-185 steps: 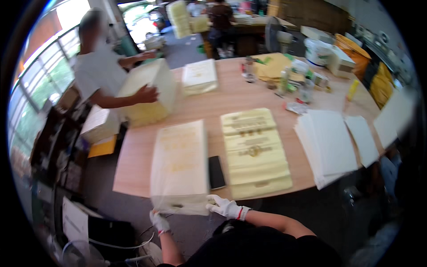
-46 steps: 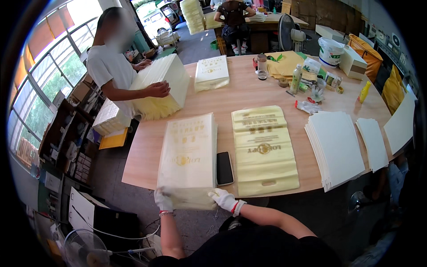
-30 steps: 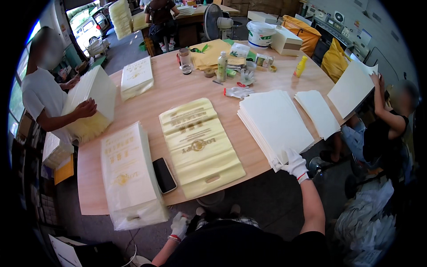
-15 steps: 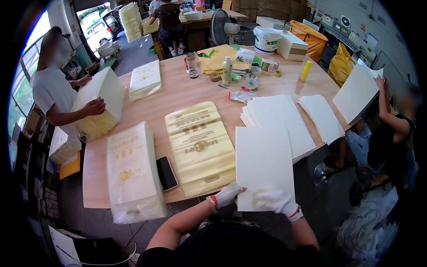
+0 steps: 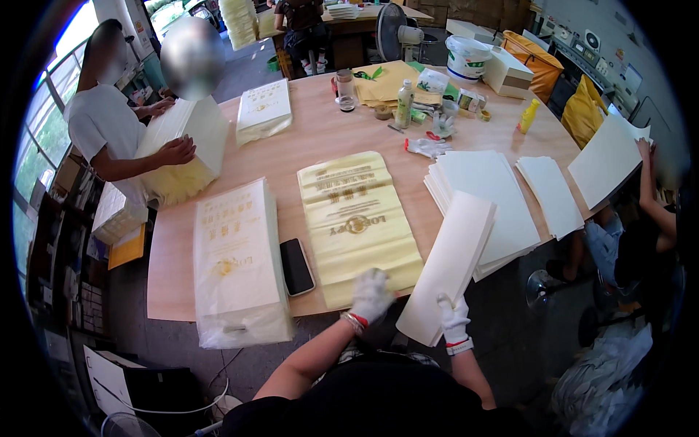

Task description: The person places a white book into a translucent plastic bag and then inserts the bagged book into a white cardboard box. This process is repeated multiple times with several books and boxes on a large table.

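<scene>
My right hand point(image 5: 454, 319), in a white knit glove with a red cuff, grips the lower edge of a white sheet of card point(image 5: 450, 266). The card is bowed lengthwise and slants over the table's front edge. My left hand point(image 5: 373, 296), gloved the same way, is at the lower end of a flat pale-yellow plastic bag point(image 5: 357, 251) with gold printing. Motion blurs its fingers. Left of the bag lies a black phone point(image 5: 297, 266), then a tall stack of printed bags point(image 5: 237, 247). A pile of white card sheets point(image 5: 489, 197) lies to the right.
At the left a person point(image 5: 109, 120) holds a thick pale stack point(image 5: 193, 135). Another person point(image 5: 655, 211) at the right holds a white sheet point(image 5: 604, 164). A bottle point(image 5: 405, 103), white bucket point(image 5: 466, 58), loose gloves point(image 5: 428, 147) and a fan point(image 5: 393, 33) stand or lie farther back.
My right hand has tilted the card, which was flat and upright and is now bowed and narrower to view. My left hand has left the card's edge and moved onto the yellow bag.
</scene>
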The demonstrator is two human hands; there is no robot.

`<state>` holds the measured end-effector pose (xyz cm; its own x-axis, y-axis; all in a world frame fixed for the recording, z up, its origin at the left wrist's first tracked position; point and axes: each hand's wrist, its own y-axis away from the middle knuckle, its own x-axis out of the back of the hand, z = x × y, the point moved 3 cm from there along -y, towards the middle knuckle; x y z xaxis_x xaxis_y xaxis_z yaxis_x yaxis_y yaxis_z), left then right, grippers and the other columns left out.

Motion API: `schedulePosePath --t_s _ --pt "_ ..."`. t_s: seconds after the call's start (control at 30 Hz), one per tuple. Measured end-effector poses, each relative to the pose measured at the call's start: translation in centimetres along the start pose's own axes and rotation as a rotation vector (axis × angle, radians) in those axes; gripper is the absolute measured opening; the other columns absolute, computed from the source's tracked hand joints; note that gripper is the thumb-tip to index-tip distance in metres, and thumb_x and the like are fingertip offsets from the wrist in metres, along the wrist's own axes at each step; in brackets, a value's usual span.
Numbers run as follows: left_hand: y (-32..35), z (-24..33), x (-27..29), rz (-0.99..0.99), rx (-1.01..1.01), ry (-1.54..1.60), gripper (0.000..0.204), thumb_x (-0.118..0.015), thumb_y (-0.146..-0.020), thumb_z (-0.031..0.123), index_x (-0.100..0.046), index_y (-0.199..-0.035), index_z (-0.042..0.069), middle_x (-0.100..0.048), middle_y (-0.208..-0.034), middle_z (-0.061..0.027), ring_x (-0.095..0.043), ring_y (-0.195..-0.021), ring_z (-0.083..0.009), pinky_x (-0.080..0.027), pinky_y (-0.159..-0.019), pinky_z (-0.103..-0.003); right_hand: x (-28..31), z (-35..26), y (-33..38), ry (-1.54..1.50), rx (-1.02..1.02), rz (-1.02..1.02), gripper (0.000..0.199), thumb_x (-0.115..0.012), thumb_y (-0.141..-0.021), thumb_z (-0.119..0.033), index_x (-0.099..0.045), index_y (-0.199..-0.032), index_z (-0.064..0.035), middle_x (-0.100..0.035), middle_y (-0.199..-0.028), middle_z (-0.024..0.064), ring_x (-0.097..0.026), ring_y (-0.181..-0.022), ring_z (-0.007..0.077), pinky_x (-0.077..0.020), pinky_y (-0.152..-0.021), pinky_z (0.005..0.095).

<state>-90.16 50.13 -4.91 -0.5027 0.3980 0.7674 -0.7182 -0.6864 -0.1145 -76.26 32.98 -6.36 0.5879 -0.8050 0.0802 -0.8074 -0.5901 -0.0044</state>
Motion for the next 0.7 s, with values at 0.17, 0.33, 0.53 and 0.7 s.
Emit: schedulePosePath --t_s 0.17,0.33,0.53,0.7 --pt "-2.3 -6.4 -1.2 0.039 0.014 -0.098 0.021 -0.062 -0.074 0.032 -0.065 -0.076 0.011 -0.061 -0.08 -0.0101 -0.048 -0.086 -0.0306 -0.038 -0.08 -0.037 0.0 -1.7 -0.2 0.019 -0.035 -0.1 0.034 -0.059 -0.084 -0.015 -0.051 -0.111 0.0033 -0.061 -0.097 0.0078 -0.058 -0.085 0.0135 -0.047 -0.075 0.0272" --pt "-3.4 -6.5 0.5 -0.105 0.107 0.138 0.026 -0.054 -0.081 0.035 -0.067 -0.083 0.013 -0.064 -0.079 -0.0106 -0.054 -0.079 -0.0313 -0.042 -0.073 -0.04 -3.0 -0.8 -0.5 -0.36 -0.158 -0.277 0.053 -0.064 -0.082 -0.032 -0.047 -0.12 -0.0001 -0.056 -0.111 0.0072 -0.053 -0.101 0.0161 -0.0433 -0.087 0.0307" --pt "-3.9 -8.9 -1.3 -0.133 -0.037 0.307 0.031 -0.048 -0.087 0.036 -0.064 -0.095 0.01 -0.062 -0.081 -0.016 -0.057 -0.065 -0.0309 -0.047 -0.066 -0.039 -12.6 0.5 -3.0 -0.696 -0.294 -0.454 0.055 -0.061 -0.084 -0.034 -0.043 -0.127 -0.0054 -0.051 -0.119 0.0061 -0.049 -0.107 0.0169 -0.0396 -0.093 0.0327" --pt "-9.3 -16.4 1.5 0.224 0.553 1.856 0.026 -0.052 -0.086 0.026 -0.057 -0.101 0.005 -0.054 -0.069 -0.0074 -0.048 -0.051 -0.0184 -0.05 -0.067 -0.031 -8.8 0.8 -6.2 -0.347 -0.157 -0.385 0.042 -0.06 -0.085 -0.023 -0.05 -0.12 -0.0017 -0.057 -0.109 0.0046 -0.054 -0.097 0.0142 -0.0447 -0.085 0.0291"
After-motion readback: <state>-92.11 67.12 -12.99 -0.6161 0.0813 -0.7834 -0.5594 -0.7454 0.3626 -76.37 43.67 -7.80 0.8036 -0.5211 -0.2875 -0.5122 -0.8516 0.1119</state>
